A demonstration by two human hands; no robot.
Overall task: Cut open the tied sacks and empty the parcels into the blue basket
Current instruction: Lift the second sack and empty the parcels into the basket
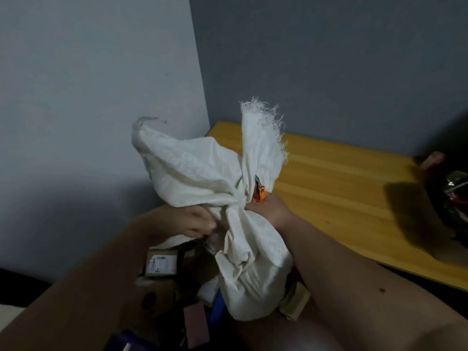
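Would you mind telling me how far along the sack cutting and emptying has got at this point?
Done: several parcels already lie below in the blue basket. In hand: the left hand grips the white sack beside its tied neck, while the right hand holds an orange utility knife with its blade at the tie. Left: this sack looks still tied and full, so it needs cutting and emptying.

The sack is matt white woven cloth with frayed edges; the table is smooth wood.
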